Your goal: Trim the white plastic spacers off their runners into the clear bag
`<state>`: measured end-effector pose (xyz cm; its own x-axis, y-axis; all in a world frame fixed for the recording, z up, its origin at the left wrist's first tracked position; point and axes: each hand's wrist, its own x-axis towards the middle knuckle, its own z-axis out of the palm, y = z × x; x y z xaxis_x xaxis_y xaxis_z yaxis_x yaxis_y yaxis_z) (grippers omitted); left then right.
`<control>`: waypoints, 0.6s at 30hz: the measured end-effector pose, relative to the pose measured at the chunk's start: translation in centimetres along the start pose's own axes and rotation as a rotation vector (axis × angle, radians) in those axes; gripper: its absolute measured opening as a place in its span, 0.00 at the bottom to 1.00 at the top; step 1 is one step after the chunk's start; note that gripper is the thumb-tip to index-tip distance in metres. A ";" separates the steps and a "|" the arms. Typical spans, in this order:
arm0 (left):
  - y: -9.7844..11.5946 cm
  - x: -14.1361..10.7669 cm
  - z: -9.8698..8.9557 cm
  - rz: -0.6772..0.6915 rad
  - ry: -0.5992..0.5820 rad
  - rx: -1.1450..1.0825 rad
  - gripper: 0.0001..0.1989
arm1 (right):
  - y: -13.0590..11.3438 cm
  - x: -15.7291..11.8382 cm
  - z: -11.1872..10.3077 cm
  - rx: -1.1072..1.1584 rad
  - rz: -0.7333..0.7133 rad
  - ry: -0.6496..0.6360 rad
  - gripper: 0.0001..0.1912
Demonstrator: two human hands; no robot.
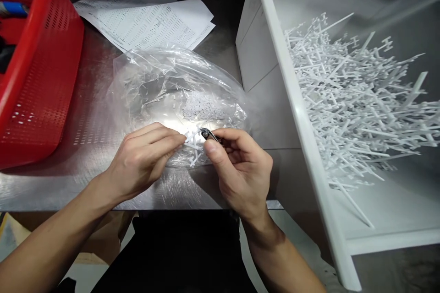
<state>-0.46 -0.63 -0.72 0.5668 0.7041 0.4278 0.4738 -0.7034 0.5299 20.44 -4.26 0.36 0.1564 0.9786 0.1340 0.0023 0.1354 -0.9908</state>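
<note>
My left hand [147, 155] pinches a white branched plastic piece [194, 146] between thumb and fingers, above the front part of a clear plastic bag [134, 78]. Small dark cutters [208, 134] are in my right hand [240, 160], their tips at the upper right of the white piece. My right fingers wrap round the handles and hide most of them. Inside or on the bag, behind my hands, lies a heap of tiny white bits [202, 105], with a few loose ones to its left.
On the left stands a red perforated basket [65, 64]. Printed sheets [154, 23] lie behind the bag. A large white bin [299, 114] on the right holds a pile of white branched pieces [354, 100]. The metal table's [85, 192] front edge is near my forearms.
</note>
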 end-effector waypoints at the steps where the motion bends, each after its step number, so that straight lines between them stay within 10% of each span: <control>1: 0.0 0.0 0.0 0.002 -0.007 -0.003 0.11 | 0.0 0.0 0.0 0.003 0.009 -0.001 0.05; 18: -0.2 0.1 -0.5 0.031 -0.127 -0.031 0.11 | 0.2 0.0 -0.3 -0.121 0.015 -0.021 0.03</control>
<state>-0.82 -0.35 -0.37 0.6628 0.6623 0.3494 0.4342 -0.7201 0.5413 20.69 -4.30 0.12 0.1366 0.9836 0.1181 0.1196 0.1019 -0.9876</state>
